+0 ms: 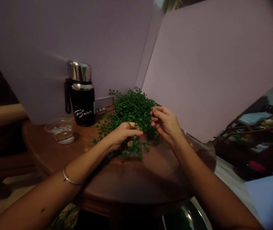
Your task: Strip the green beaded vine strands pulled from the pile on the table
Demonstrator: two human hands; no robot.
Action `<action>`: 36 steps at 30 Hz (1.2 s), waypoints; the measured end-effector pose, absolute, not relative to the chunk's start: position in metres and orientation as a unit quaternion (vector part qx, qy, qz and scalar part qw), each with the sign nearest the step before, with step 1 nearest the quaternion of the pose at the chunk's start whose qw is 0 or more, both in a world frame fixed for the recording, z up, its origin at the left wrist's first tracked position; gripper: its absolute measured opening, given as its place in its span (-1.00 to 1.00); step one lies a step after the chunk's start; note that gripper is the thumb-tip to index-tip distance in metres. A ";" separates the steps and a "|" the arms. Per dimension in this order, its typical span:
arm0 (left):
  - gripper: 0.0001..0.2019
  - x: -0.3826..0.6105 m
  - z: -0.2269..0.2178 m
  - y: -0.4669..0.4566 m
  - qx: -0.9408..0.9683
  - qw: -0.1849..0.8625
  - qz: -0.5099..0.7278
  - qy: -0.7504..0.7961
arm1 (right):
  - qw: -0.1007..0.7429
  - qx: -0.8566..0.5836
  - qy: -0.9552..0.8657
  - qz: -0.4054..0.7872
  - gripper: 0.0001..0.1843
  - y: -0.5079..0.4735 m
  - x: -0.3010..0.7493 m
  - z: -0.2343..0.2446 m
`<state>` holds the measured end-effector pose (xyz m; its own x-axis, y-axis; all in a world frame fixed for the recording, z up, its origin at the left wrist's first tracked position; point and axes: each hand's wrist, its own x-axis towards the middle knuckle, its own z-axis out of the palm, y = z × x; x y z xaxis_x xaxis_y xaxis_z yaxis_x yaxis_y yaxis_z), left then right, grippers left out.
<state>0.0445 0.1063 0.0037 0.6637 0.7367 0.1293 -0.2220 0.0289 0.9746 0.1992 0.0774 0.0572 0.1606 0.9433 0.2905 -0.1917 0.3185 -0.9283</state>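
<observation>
A heap of small-leaved green sprigs (131,110) lies on a round brown wooden table (136,179). My left hand (122,135) is closed on a bunch of these sprigs, which hangs below its fingers at the heap's near edge. A thin metal bangle sits on that forearm. My right hand (166,123) is just to the right, its fingers curled and pinched at the sprigs on the heap's right side.
A black flask with a steel lid (81,94) stands at the table's back left, with a clear plastic cup of water (61,130) in front of it. Pale boards stand behind the table. A metal bowl (189,217) sits below the near edge. Clutter lies at far right.
</observation>
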 end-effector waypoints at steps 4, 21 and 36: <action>-0.83 0.043 0.005 0.110 0.561 0.700 0.389 0.208 | 0.627 -0.441 -0.456 0.452 -0.77 0.072 0.218 0.038; -0.84 0.046 -0.003 0.109 0.647 0.638 0.302 0.288 | 0.327 -0.474 -0.802 0.159 -0.78 0.057 0.219 0.015; -0.87 0.057 -0.011 0.107 0.681 0.573 0.326 0.320 | 0.458 -0.534 -0.656 0.273 -0.82 0.075 0.218 -0.017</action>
